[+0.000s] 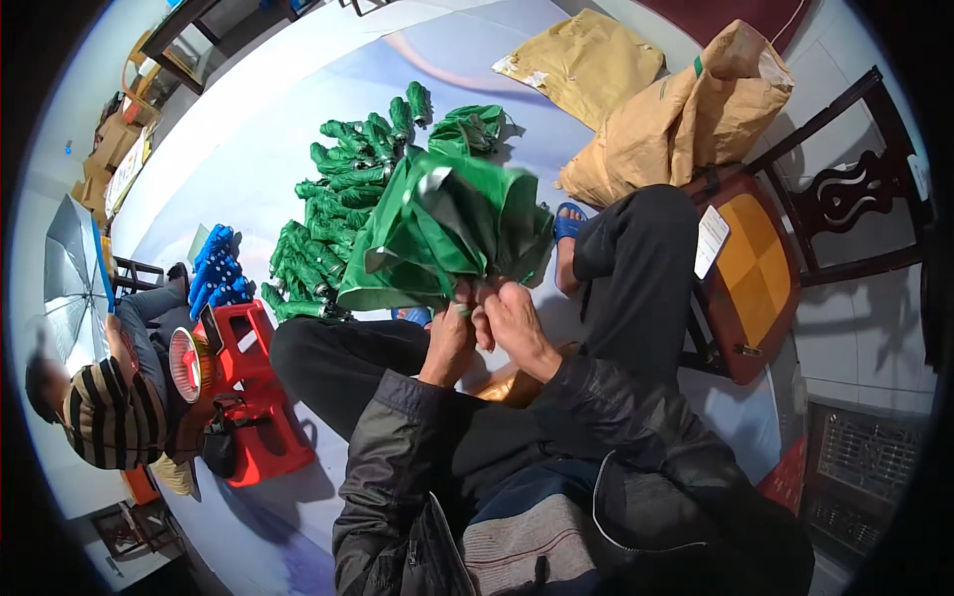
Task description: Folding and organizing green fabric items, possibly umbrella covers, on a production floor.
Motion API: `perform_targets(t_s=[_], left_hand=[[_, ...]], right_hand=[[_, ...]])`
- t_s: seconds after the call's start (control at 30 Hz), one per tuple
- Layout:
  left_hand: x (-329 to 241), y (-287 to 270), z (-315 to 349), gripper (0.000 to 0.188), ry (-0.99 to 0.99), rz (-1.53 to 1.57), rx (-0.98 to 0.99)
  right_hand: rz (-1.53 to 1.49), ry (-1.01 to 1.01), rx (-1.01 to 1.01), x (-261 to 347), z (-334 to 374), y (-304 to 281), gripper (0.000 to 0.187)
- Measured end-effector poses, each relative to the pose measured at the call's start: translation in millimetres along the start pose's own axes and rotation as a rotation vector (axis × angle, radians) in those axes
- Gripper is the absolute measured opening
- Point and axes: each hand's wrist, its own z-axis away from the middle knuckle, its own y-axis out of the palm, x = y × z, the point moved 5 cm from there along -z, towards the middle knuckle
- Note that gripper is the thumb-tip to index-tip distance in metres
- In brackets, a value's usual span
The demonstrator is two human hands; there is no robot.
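A half-folded green umbrella (402, 243) spreads loosely in front of me, its cloth bunched and partly blurred at the top. My left hand (450, 343) and my right hand (517, 326) meet at its near end, fingers closed on it. Exactly which part the fingertips pinch is hidden between them. Just beyond lies a heap of folded green umbrellas (308, 253), rolled up in rows on the pale floor sheet. One looser green umbrella (467, 127) rests at the far side of the heap.
On the left, a person (114, 412) in a striped top sits by an open silver umbrella (75, 283). Red stools (263, 437) and blue dotted umbrellas (219, 270) stand between us. Brown sacks (686, 119) and a wooden chair (750, 268) are at right.
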Motion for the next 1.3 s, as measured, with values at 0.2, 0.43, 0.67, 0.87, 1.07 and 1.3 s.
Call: perform_targets(t_s=[0.2, 0.43, 0.67, 0.87, 1.07, 1.3], left_hand=[[39, -29, -24, 0.042, -0.086, 0.517, -0.161], [33, -25, -11, 0.034, -0.099, 0.699, 0.799], [23, -42, -25, 0.018, 0.133, 0.655, -0.196], [34, -45, -27, 0.015, 0.145, 0.66, -0.192], [45, -51, -31, 0.016, 0.271, 0.497, -0.102], [30, -39, -15, 0.024, 0.482, -0.254, -0.124]], right_hand=[[0.025, -0.02, 0.124, -22, 7, 16, 0.034], [0.339, 0.089, 0.123, -13, 18, 13, 0.026], [0.468, -0.534, -0.213, 59, 28, -11, 0.026], [0.146, -0.38, -0.21, 61, 15, -17, 0.028], [-0.039, -0.205, -0.069, 60, 7, -13, 0.031], [-0.152, -0.083, 0.087, 34, -25, -27, 0.033]])
